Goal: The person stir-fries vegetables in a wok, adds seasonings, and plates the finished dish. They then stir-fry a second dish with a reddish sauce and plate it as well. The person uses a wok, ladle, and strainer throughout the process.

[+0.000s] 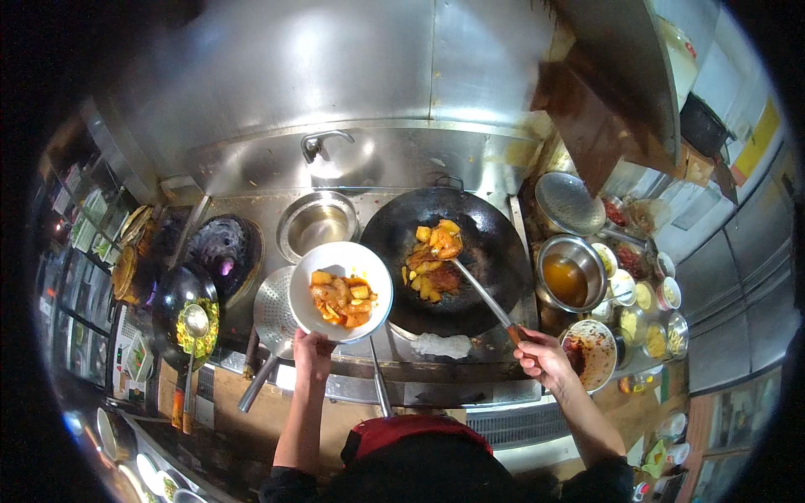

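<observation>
My left hand (313,353) grips the near rim of a white bowl (302,286), which holds glazed chunks of food with sauce (341,300). The wooden handle of a metal ladle (483,292) is in my right hand (542,359). The ladle's head rests over a large black wok (497,251) and carries similar chunks. More browned and yellow pieces (434,280) lie in the wok beneath it. A folded white cloth (441,345) sits at the wok's near edge. Partly behind the bowl is a perforated metal strainer (270,309) with its handle towards me.
At left, a smaller wok (165,314) holds chopped food and a ladle, near a burner (245,251). A metal pot (317,223) stands below the faucet (327,141). At right are a pot of brown liquid (569,280), a sauce-stained bowl (597,352) and several ingredient containers.
</observation>
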Action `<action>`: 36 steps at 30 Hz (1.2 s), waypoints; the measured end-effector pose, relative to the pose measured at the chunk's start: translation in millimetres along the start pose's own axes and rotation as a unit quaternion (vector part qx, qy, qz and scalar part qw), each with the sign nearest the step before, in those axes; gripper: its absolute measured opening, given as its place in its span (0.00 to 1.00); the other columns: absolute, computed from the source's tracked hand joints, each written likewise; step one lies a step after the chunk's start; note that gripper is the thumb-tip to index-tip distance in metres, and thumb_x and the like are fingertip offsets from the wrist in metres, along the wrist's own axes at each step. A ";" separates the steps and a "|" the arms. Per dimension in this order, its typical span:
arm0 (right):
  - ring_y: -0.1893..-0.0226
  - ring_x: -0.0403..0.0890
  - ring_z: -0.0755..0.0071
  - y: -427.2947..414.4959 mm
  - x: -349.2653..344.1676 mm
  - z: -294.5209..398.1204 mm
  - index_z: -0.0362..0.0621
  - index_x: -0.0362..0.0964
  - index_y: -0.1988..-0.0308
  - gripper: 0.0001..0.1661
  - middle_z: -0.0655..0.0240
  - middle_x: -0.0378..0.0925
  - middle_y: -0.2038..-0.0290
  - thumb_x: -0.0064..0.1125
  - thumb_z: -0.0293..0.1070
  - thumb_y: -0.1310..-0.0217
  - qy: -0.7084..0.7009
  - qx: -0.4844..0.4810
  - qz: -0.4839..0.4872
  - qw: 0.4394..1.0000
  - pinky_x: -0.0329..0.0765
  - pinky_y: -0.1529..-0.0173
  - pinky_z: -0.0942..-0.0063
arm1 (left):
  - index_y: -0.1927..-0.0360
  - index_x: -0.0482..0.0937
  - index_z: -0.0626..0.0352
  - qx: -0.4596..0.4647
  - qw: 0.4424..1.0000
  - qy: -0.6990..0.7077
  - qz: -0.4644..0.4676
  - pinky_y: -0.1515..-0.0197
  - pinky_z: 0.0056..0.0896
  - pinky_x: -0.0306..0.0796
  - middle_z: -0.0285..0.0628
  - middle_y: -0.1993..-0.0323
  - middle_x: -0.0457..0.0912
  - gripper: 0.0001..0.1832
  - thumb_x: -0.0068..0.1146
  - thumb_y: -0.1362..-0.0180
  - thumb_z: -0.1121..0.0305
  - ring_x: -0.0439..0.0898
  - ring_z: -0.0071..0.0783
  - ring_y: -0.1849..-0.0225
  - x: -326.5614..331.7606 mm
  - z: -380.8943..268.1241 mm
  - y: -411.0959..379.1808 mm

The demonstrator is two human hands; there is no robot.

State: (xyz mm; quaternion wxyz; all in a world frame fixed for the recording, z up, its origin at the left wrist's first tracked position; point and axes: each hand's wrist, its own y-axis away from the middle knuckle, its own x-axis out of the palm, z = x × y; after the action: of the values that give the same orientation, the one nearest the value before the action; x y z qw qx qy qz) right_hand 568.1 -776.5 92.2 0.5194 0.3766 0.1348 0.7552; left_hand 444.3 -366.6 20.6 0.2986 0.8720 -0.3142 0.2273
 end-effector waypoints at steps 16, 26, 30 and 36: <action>0.84 0.65 0.87 109.4 54.8 22.5 0.45 0.62 0.41 0.32 0.71 0.72 0.77 0.56 0.19 0.46 0.228 -0.053 -0.031 0.972 0.59 0.85 0.89 | 0.63 0.72 0.55 -0.057 0.996 0.042 0.051 0.71 0.30 0.77 0.30 0.76 0.74 0.19 0.46 0.59 0.87 0.67 0.18 0.82 38.6 52.2 -40.4; 0.69 0.82 0.65 92.4 47.0 3.8 0.40 0.68 0.46 0.32 0.52 0.79 0.67 0.59 0.15 0.56 0.576 -0.377 -0.003 0.725 0.76 0.66 0.74 | 0.61 0.71 0.57 -0.082 0.995 0.035 0.048 0.61 0.41 0.79 0.38 0.68 0.79 0.18 0.44 0.55 0.86 0.80 0.29 0.70 44.7 44.3 -23.5; 0.73 0.79 0.59 100.1 52.4 5.5 0.42 0.69 0.46 0.33 0.55 0.77 0.69 0.58 0.15 0.57 0.622 -0.369 -0.012 0.691 0.76 0.66 0.71 | 0.61 0.71 0.56 -0.080 0.994 0.036 0.058 0.63 0.37 0.78 0.37 0.68 0.78 0.17 0.46 0.56 0.85 0.80 0.28 0.70 37.2 46.4 -26.0; 0.73 0.80 0.60 94.9 35.7 2.8 0.41 0.71 0.49 0.29 0.55 0.77 0.69 0.59 0.18 0.56 0.610 -0.379 -0.047 0.695 0.76 0.66 0.70 | 0.61 0.71 0.56 -0.076 0.994 0.047 0.063 0.66 0.33 0.77 0.37 0.68 0.78 0.18 0.46 0.57 0.85 0.79 0.29 0.71 35.9 42.8 -22.0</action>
State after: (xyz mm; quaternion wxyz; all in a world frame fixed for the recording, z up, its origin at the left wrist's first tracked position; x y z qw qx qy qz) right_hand 498.9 -785.6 165.9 0.4568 -0.4017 0.1421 0.7809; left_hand 493.4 -396.1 2.5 0.3636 0.8135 -0.3705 0.2622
